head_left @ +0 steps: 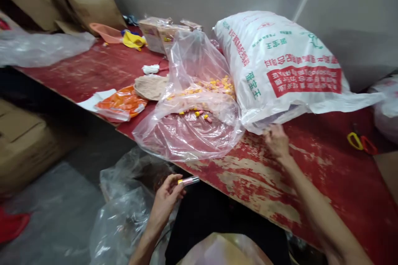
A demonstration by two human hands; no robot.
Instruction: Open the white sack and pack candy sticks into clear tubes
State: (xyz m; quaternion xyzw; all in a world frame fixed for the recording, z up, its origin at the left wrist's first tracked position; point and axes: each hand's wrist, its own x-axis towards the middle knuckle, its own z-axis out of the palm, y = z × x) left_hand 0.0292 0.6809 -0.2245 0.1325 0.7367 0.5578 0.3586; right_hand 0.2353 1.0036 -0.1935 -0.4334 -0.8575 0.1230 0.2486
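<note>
Above my lap, my left hand (169,192) pinches a small tube (189,181) by its yellow end. The tube has a pink middle and a clear, shiny end pointing right. My right hand (276,140) is at the lower edge of a large white sack (280,49) with red and green print. Its fingers are curled against the sack's mouth, and what they hold, if anything, is hidden. Between the hands and farther back lies an open clear plastic bag (186,136) with many small yellow-and-pink pieces (217,87) in it.
The red worn tabletop (264,174) has its front edge by my lap. Scissors (362,143) lie at right. An orange packet (122,102), a beige round cloth-like piece (151,87), an orange scoop (107,33) and boxes (158,35) lie left. Plastic bags (124,207) hang below.
</note>
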